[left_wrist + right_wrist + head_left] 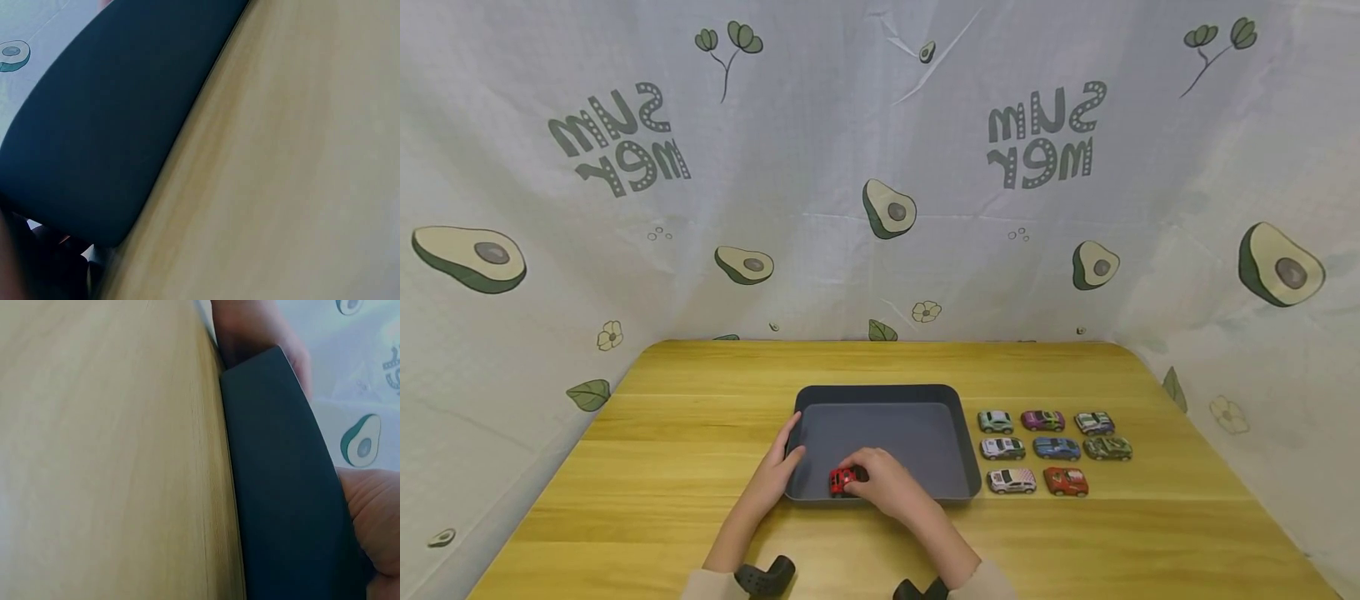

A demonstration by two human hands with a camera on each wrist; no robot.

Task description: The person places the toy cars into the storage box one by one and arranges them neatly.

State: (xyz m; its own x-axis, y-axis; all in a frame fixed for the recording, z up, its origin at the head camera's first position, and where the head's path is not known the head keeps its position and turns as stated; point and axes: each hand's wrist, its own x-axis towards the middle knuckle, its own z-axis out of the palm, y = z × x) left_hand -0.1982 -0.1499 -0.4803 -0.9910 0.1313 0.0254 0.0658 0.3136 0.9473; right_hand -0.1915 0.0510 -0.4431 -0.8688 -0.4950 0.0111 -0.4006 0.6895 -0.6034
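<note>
A dark grey rectangular tray (887, 433) lies on the table. My left hand (772, 473) holds its left wall, thumb over the inner side and fingers along the outside. Inside the tray, near its front left corner, my right hand (883, 483) pinches a red toy car (841, 481) with black markings; the fingers hide part of the car. In the left wrist view the tray's outer wall (119, 112) fills the upper left. The right wrist view shows the front wall (281, 475), with the right hand (378, 519) behind it and the left hand (256, 328) at the far corner.
Right of the tray, several toy cars stand in rows, among them a blue one (1057, 448), a purple one (1042, 420), a camouflage one (1108, 448) and an orange-red one (1066, 481). A printed cloth (820, 150) hangs behind the wooden table (647, 467).
</note>
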